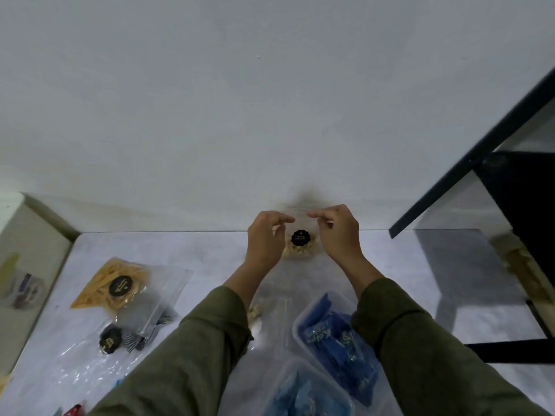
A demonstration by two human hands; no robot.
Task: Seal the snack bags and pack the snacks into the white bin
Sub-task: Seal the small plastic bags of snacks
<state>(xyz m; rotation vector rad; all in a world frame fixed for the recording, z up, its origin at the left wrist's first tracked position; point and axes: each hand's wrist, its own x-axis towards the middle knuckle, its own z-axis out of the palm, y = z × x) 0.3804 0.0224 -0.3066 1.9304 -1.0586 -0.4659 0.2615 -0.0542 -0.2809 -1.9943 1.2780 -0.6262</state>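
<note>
Above the table I count one raised bag, three bags lying below, and two tubs of blue packets. My left hand and right hand pinch its top edge, arms outstretched.

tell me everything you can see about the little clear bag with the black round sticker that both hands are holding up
The small clear plastic snack bag is held upright in the air above the pale grey table, near the white wall. A round black scalloped sticker with gold print, too small to read, sits on its front. Pale yellowish snack pieces fill its lower part; the upper part looks empty. The left hand and right hand each pinch the top edge near a corner, at the seal strip. The top is blurred, so whether it is sealed cannot be told.
</note>
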